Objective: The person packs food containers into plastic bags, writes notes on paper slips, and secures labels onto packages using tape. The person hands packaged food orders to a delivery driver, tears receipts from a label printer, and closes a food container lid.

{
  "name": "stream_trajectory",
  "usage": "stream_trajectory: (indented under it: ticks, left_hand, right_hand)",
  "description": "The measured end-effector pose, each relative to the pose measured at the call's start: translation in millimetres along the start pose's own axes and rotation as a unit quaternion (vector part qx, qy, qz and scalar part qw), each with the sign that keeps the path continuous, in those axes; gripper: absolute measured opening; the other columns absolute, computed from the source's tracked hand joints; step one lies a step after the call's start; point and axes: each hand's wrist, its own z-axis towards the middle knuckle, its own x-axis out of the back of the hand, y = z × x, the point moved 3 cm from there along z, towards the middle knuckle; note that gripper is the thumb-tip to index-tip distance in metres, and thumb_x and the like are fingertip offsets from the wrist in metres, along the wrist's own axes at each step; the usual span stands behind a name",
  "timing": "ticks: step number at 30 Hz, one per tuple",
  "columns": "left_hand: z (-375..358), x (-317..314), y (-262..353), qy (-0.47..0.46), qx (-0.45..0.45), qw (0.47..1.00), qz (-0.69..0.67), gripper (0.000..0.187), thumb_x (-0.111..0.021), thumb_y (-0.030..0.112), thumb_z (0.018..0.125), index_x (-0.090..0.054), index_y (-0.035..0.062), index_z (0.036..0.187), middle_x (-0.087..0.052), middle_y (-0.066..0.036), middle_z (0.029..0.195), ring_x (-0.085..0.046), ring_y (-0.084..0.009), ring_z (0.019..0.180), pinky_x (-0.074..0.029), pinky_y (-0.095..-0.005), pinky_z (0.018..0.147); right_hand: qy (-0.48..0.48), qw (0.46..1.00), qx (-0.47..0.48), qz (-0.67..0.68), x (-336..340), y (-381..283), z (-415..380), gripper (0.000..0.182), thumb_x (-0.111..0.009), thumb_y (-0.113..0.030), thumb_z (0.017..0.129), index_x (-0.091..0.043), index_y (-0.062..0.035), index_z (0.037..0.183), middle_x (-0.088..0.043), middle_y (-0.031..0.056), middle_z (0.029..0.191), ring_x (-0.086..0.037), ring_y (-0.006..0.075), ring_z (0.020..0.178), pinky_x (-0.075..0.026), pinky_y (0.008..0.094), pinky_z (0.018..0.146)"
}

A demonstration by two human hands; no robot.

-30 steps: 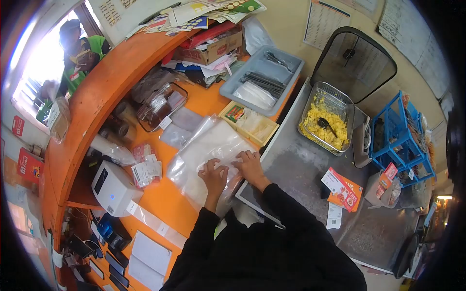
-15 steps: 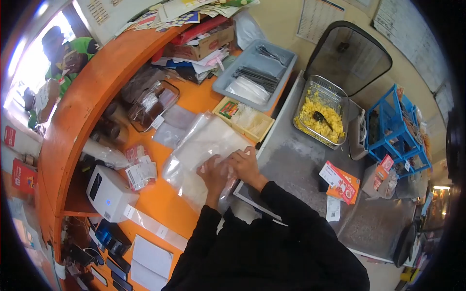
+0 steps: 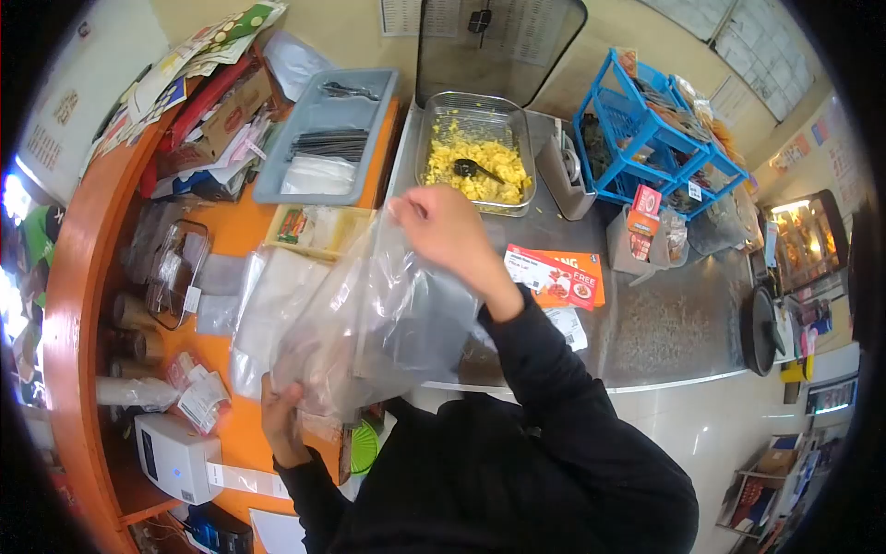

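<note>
A large clear plastic bag is stretched between my hands above the counter's edge. My right hand pinches its upper rim, close to the glass container of yellow food. Lower and to the left, my left hand grips the bag's bottom corner, with fingers partly behind the film. More clear bags lie flat on the orange counter, left of the held bag. A cream tray with small packets sits just behind it.
A blue-grey tray of black cutlery stands at the back. Orange and white leaflets lie on the metal table. Blue racks stand at the back right. A white printer is at lower left.
The bag is lifted off the pile and spread. My right hand has risen with its rim, while my left hand has moved left and down. The view has turned to the right.
</note>
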Motion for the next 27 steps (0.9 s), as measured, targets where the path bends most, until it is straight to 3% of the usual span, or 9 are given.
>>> stream_trajectory:
  ticks: [3, 8, 11, 14, 17, 20, 23, 26, 27]
  left_hand:
    - [12, 0, -60, -0.018, 0.005, 0.969, -0.246, 0.087, -0.066, 0.059, 0.08, -0.045, -0.0021, 0.138, -0.027, -0.023, 0.154, -0.031, -0.0347, 0.14, -0.032, -0.0428, 0.111]
    - [3, -67, -131, 0.063, 0.02, 0.634, -0.771, 0.101, -0.07, 0.061, 0.076, -0.028, 0.0045, 0.148, -0.015, -0.017, 0.159, -0.018, -0.0348, 0.146, -0.034, -0.0485, 0.112]
    - [-12, -71, -145, 0.023, 0.021, 0.693, -0.72, 0.079, -0.064, 0.049, 0.087, -0.033, 0.0077, 0.147, -0.024, -0.022, 0.155, -0.018, -0.0374, 0.145, -0.026, -0.0544, 0.115]
    - [-35, -70, -168, 0.168, 0.05, 0.813, -0.556, 0.069, -0.063, 0.025, 0.093, -0.028, 0.0028, 0.147, -0.027, -0.02, 0.153, -0.034, -0.0326, 0.139, -0.047, -0.042, 0.104]
    - [-52, -81, -180, 0.275, 0.157, 0.768, -0.556, 0.049, -0.055, 0.004, 0.095, -0.037, -0.0002, 0.141, -0.042, -0.019, 0.144, -0.049, -0.0285, 0.129, -0.052, -0.0363, 0.1]
    - [-61, -109, -167, 0.268, 0.197, 0.737, -0.588, 0.031, -0.053, 0.0, 0.096, -0.05, -0.0054, 0.127, -0.055, -0.019, 0.13, -0.053, -0.0261, 0.124, -0.048, -0.0347, 0.105]
    - [-45, -141, -154, 0.286, 0.197, 0.821, -0.454, 0.023, -0.057, 0.004, 0.095, -0.055, -0.0053, 0.116, -0.06, -0.016, 0.119, -0.059, -0.0208, 0.111, -0.054, -0.0307, 0.093]
    - [-22, -153, -184, 0.062, 0.089, 0.89, -0.442, 0.018, -0.06, 0.008, 0.095, -0.059, -0.0043, 0.109, -0.063, -0.013, 0.109, -0.062, -0.0164, 0.096, -0.053, -0.0262, 0.077]
    - [-19, -164, -175, 0.089, 0.092, 0.911, -0.393, 0.016, -0.059, 0.008, 0.095, -0.06, -0.0042, 0.105, -0.064, -0.012, 0.103, -0.062, -0.0152, 0.091, -0.052, -0.0256, 0.074]
  right_hand:
    - [-0.029, 0.991, -0.123, -0.043, -7, 64, -23, 0.032, -0.053, -0.024, 0.089, -0.068, -0.0033, 0.07, -0.062, 0.0193, 0.066, -0.061, 0.0364, 0.06, -0.044, 0.0458, 0.057]
    - [0.035, 0.972, -0.175, -0.152, -36, 156, -70, 0.031, -0.051, -0.028, 0.091, -0.067, -0.0044, 0.079, -0.066, 0.0226, 0.077, -0.065, 0.04, 0.071, -0.05, 0.051, 0.067]
    - [0.032, 0.961, -0.185, -0.202, -45, 182, -78, 0.031, -0.052, -0.03, 0.091, -0.065, -0.0028, 0.082, -0.066, 0.0227, 0.076, -0.065, 0.042, 0.07, -0.052, 0.0512, 0.066]
    - [0.033, 0.959, -0.157, -0.233, -52, 190, -77, 0.032, -0.053, -0.03, 0.092, -0.065, -0.0025, 0.081, -0.066, 0.021, 0.072, -0.066, 0.042, 0.067, -0.052, 0.0523, 0.062]
    - [-0.007, 0.96, -0.132, -0.245, -60, 191, -71, 0.027, -0.058, -0.028, 0.09, -0.064, -0.0019, 0.089, -0.067, 0.0188, 0.077, -0.067, 0.0389, 0.074, -0.052, 0.0516, 0.065]
    - [0.114, 0.949, 0.051, -0.29, -49, 163, -83, 0.034, -0.063, -0.029, 0.085, -0.06, -0.0022, 0.106, -0.064, 0.0215, 0.101, -0.064, 0.038, 0.097, -0.051, 0.0521, 0.079]
    - [0.004, 0.984, 0.029, -0.175, -31, 119, -133, 0.045, -0.064, -0.035, 0.086, -0.057, -0.004, 0.118, -0.059, 0.0194, 0.107, -0.058, 0.0392, 0.103, -0.047, 0.0525, 0.081]
    - [-0.166, 0.986, -0.023, 0.01, -5, 80, -198, 0.043, -0.065, -0.033, 0.086, -0.058, -0.0075, 0.121, -0.061, 0.0167, 0.1, -0.061, 0.0377, 0.095, -0.049, 0.0492, 0.076]
    - [-0.141, 0.988, -0.038, 0.05, 0, 80, -205, 0.042, -0.067, -0.03, 0.085, -0.059, -0.006, 0.118, -0.062, 0.016, 0.097, -0.062, 0.0365, 0.093, -0.05, 0.0466, 0.075]
